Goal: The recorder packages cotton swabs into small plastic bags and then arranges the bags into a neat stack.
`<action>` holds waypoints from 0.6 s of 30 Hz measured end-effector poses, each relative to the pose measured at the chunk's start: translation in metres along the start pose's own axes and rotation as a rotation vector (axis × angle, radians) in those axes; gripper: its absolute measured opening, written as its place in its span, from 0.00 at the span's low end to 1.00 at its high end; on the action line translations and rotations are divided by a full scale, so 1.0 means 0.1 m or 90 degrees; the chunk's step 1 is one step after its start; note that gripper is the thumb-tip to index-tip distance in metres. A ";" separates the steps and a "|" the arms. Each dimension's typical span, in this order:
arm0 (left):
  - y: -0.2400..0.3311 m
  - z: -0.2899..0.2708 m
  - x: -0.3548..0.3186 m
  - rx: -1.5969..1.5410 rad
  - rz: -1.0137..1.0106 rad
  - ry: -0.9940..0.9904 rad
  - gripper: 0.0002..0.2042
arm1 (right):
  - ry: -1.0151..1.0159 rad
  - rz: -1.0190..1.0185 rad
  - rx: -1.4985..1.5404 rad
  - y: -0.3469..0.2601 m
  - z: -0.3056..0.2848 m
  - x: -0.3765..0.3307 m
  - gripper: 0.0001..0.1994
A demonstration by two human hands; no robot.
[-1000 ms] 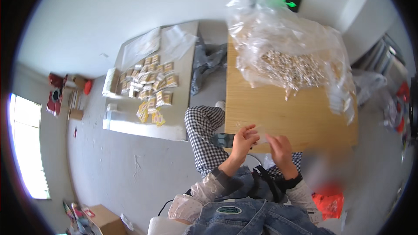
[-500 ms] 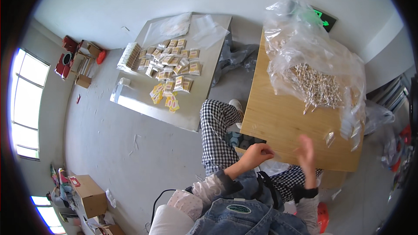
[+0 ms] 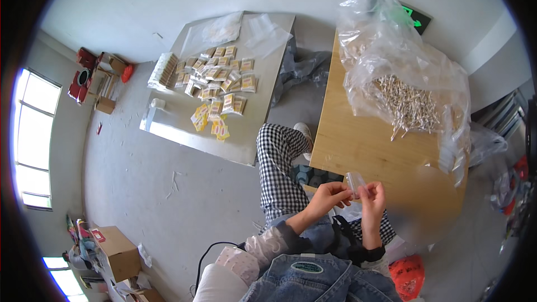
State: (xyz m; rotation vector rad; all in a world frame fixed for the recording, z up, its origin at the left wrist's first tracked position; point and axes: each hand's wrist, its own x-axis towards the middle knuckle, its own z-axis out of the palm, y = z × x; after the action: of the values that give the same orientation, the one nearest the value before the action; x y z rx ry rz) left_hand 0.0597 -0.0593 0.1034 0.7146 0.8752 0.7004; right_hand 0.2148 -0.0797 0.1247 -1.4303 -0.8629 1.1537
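Note:
Over the front edge of the wooden table, a small clear plastic bag (image 3: 354,182) is pinched between my two hands. My left hand (image 3: 329,199) grips it from the left with thumb and fingers together. On its right side, the bent fingers of my right hand (image 3: 372,203) are closed on it too. Farther back on the same table lies a heap of cotton swabs (image 3: 411,106), spilling from the mouth of a large clear plastic bag (image 3: 369,39).
A grey table (image 3: 235,145) at the left bears several small filled packets (image 3: 224,75), yellow cards (image 3: 200,118) and flat plastic bags (image 3: 224,31). The wooden table (image 3: 352,145) stands before me. A red plastic bag (image 3: 406,277) is beside my right arm, cardboard boxes (image 3: 114,251) at lower left.
My right hand has swung left and down to meet my left hand. The small clear bag now shows between them. My left hand has hardly moved.

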 end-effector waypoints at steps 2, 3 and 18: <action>0.05 0.01 -0.02 0.015 0.005 0.007 0.10 | -0.021 0.002 -0.009 0.06 -0.03 0.00 0.07; 0.14 0.03 -0.06 0.052 0.007 0.016 0.10 | -0.041 0.005 -0.017 0.08 -0.03 -0.01 0.07; 0.12 -0.17 -0.30 0.239 0.029 0.134 0.07 | -0.068 -0.296 -0.386 -0.19 0.16 -0.25 0.19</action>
State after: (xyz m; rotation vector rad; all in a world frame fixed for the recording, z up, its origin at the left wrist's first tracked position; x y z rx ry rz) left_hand 0.0288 -0.0720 0.1177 1.0090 1.2040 0.6658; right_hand 0.1939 -0.0954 0.1484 -1.5256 -1.6180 0.6373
